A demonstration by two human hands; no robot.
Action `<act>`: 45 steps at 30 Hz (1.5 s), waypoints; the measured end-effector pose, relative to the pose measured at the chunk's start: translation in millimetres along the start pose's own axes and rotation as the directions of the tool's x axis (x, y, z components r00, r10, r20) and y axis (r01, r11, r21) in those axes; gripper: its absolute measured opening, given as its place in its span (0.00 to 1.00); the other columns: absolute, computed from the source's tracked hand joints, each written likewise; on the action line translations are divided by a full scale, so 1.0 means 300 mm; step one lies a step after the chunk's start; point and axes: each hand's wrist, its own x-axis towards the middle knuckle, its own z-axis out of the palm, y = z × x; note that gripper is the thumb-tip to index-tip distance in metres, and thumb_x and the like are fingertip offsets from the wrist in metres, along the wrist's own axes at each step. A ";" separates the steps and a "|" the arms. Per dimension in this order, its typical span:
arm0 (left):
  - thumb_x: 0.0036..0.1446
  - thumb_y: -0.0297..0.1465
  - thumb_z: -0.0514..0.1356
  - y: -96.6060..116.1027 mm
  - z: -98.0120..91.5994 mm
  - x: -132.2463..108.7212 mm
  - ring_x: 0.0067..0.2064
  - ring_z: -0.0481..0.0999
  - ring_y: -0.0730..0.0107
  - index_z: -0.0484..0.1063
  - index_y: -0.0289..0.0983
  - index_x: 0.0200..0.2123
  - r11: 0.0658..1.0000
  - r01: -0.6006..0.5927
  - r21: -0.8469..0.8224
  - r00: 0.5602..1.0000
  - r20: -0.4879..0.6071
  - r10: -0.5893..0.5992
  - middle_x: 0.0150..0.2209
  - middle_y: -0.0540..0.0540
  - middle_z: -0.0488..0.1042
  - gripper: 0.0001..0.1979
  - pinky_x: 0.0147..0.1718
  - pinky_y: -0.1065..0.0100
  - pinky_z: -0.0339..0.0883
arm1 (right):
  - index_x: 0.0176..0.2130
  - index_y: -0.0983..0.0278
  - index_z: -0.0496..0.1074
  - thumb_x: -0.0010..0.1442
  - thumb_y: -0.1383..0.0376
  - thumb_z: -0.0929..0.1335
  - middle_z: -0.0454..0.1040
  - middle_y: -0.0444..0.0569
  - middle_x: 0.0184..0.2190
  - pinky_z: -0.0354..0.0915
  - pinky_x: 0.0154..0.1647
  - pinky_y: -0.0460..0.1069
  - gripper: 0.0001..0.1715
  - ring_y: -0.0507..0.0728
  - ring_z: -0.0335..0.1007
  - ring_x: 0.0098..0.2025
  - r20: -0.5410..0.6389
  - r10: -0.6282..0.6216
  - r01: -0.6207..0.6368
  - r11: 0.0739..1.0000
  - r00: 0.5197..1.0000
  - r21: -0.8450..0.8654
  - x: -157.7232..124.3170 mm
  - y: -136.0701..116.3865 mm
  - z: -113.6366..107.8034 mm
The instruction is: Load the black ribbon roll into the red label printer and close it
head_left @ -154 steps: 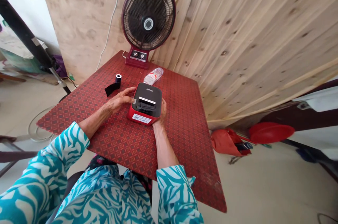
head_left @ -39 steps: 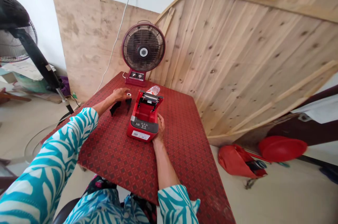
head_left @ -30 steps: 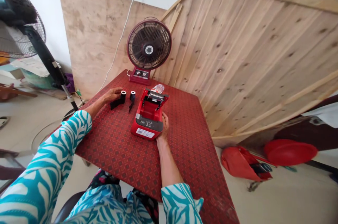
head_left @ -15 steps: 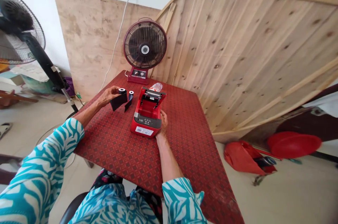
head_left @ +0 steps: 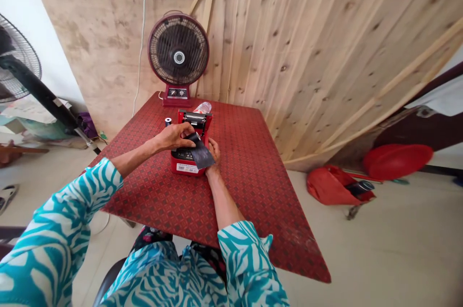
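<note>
Over the near side of the red diamond-pattern table (head_left: 235, 186), the teal zebra-print sleeves (head_left: 87, 191) lead straight in to the 2 hands, which are close together but, as far as I can tell from my feed, not touching. The left hand (head_left: 173, 136) is closed around a black ribbon roll (head_left: 193, 137), its loose black film (head_left: 200, 155) hanging over the front of a red label printer (head_left: 181, 168). That keeps the roll up above the printer instead of on the table. The right hand (head_left: 214, 150) is wrapped against the printer's right side, I'd guess to stop it sliding. The printer's top is open, but the left hand blocks part of my view into the compartment (head_left: 191, 121). Just left of it, a small black spool (head_left: 168, 121) stands upright on the table, and a clear plastic bottle (head_left: 202, 107) lies on its side behind the printer, seemingly parked out of the way. Farther back, a maroon desk fan (head_left: 178, 56) stands against a plywood sheet (head_left: 83, 46). Off to the right, a red bag (head_left: 329, 186) and a red basin (head_left: 396, 160) sit on the floor.
</note>
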 end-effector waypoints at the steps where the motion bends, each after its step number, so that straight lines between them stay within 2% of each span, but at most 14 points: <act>1: 0.50 0.36 0.68 0.002 0.008 0.015 0.39 0.76 0.68 0.71 0.38 0.41 0.997 0.006 0.076 1.000 0.030 -0.008 0.36 0.49 0.77 0.16 0.40 0.68 0.69 | 0.46 0.62 0.74 0.55 0.52 0.65 0.78 0.49 0.46 0.65 0.56 0.53 0.24 0.56 0.71 0.51 -0.004 0.006 -0.006 1.000 1.000 -0.001 -0.002 -0.004 0.001; 6: 0.51 0.34 0.67 0.015 0.033 0.083 0.44 0.79 0.63 0.74 0.40 0.45 0.902 0.040 0.429 0.974 0.185 -0.131 0.42 0.47 0.80 0.17 0.40 0.70 0.67 | 0.45 0.63 0.74 0.55 0.54 0.65 0.77 0.49 0.46 0.64 0.57 0.54 0.23 0.56 0.71 0.51 0.001 0.014 -0.014 1.000 1.000 -0.005 -0.006 -0.016 0.007; 10: 0.53 0.33 0.66 0.019 0.062 0.136 0.48 0.79 0.58 0.77 0.42 0.46 0.819 0.006 0.573 0.942 0.271 -0.197 0.46 0.45 0.80 0.16 0.41 0.69 0.67 | 0.46 0.61 0.74 0.56 0.54 0.65 0.77 0.49 0.46 0.65 0.56 0.53 0.22 0.56 0.70 0.52 0.015 0.012 -0.013 1.000 1.000 0.007 -0.002 -0.006 0.006; 13: 0.54 0.32 0.63 0.006 0.068 0.161 0.48 0.79 0.61 0.79 0.44 0.43 0.827 -0.026 0.561 0.923 0.332 -0.197 0.45 0.47 0.81 0.12 0.40 0.71 0.67 | 0.46 0.61 0.75 0.56 0.54 0.65 0.77 0.49 0.46 0.65 0.56 0.53 0.21 0.56 0.70 0.52 0.022 0.012 -0.012 1.000 1.000 0.009 0.002 0.000 0.004; 16: 0.58 0.34 0.61 -0.008 0.045 0.147 0.45 0.80 0.64 0.81 0.42 0.40 0.917 -0.081 0.390 0.913 0.398 -0.088 0.42 0.48 0.82 0.10 0.41 0.73 0.66 | 0.45 0.61 0.75 0.56 0.54 0.65 0.77 0.48 0.46 0.65 0.56 0.53 0.21 0.56 0.70 0.52 0.017 0.005 -0.005 1.000 1.000 0.004 0.002 0.000 0.003; 18: 0.61 0.35 0.57 -0.008 0.019 0.109 0.45 0.80 0.65 0.81 0.39 0.42 0.974 -0.089 0.211 0.940 0.341 0.012 0.43 0.47 0.82 0.13 0.43 0.72 0.67 | 0.45 0.61 0.74 0.56 0.53 0.65 0.77 0.48 0.46 0.65 0.57 0.54 0.21 0.56 0.71 0.51 0.023 0.008 -0.008 1.000 1.000 0.010 0.002 0.000 0.003; 20: 0.63 0.39 0.56 -0.001 -0.008 0.052 0.45 0.79 0.64 0.80 0.37 0.44 0.995 -0.077 0.056 0.973 0.223 0.062 0.44 0.45 0.81 0.17 0.45 0.69 0.68 | 0.46 0.61 0.74 0.56 0.54 0.65 0.78 0.48 0.46 0.65 0.57 0.54 0.21 0.56 0.71 0.51 0.029 0.012 -0.013 1.000 0.999 0.017 0.000 -0.001 0.004; 23: 0.59 0.45 0.60 0.012 -0.028 -0.040 0.45 0.79 0.62 0.79 0.37 0.46 0.993 -0.108 -0.043 0.984 0.137 0.113 0.44 0.44 0.81 0.21 0.46 0.66 0.70 | 0.46 0.61 0.74 0.56 0.54 0.65 0.78 0.48 0.46 0.65 0.57 0.55 0.22 0.56 0.71 0.50 0.012 0.020 -0.020 1.000 1.000 0.013 -0.003 -0.002 0.005; 26: 0.57 0.42 0.63 0.007 -0.013 -0.096 0.43 0.79 0.64 0.79 0.37 0.44 0.980 -0.197 -0.009 0.975 0.103 0.197 0.43 0.45 0.81 0.18 0.45 0.67 0.70 | 0.46 0.61 0.73 0.56 0.53 0.65 0.78 0.48 0.46 0.65 0.57 0.55 0.23 0.56 0.72 0.49 -0.003 0.024 -0.024 1.000 1.000 0.001 -0.004 -0.007 0.003; 29: 0.60 0.35 0.60 -0.011 0.016 -0.105 0.40 0.79 0.67 0.79 0.38 0.41 0.959 -0.274 0.073 0.962 0.022 0.273 0.39 0.47 0.81 0.10 0.43 0.68 0.69 | 0.46 0.62 0.73 0.54 0.52 0.66 0.78 0.49 0.45 0.65 0.57 0.56 0.24 0.56 0.72 0.48 0.001 0.027 -0.027 1.000 1.000 0.006 -0.004 -0.015 -0.001; 35: 0.65 0.32 0.56 -0.011 0.043 -0.115 0.38 0.79 0.67 0.77 0.37 0.38 0.871 -0.425 0.247 0.886 -0.082 0.456 0.35 0.46 0.81 0.11 0.42 0.66 0.67 | 0.45 0.63 0.74 0.54 0.53 0.66 0.78 0.49 0.45 0.65 0.57 0.56 0.23 0.55 0.73 0.48 -0.012 0.036 -0.036 0.999 0.999 0.004 -0.012 -0.028 0.001; 40: 0.68 0.34 0.54 0.010 0.069 -0.194 0.41 0.78 0.68 0.76 0.38 0.36 0.810 -0.453 0.371 0.835 -0.141 0.532 0.38 0.47 0.81 0.12 0.48 0.62 0.62 | 0.45 0.62 0.73 0.54 0.53 0.65 0.77 0.50 0.46 0.66 0.57 0.55 0.23 0.56 0.72 0.49 0.003 0.037 -0.037 0.999 0.999 0.005 -0.019 -0.038 0.006; 45: 0.68 0.34 0.54 0.014 0.097 -0.246 0.41 0.76 0.68 0.76 0.39 0.37 0.788 -0.432 0.440 0.836 -0.133 0.532 0.39 0.47 0.81 0.12 0.49 0.61 0.61 | 0.46 0.62 0.72 0.54 0.52 0.65 0.77 0.51 0.47 0.67 0.56 0.56 0.25 0.56 0.72 0.49 0.023 0.048 -0.048 0.999 0.999 -0.004 -0.020 -0.044 0.005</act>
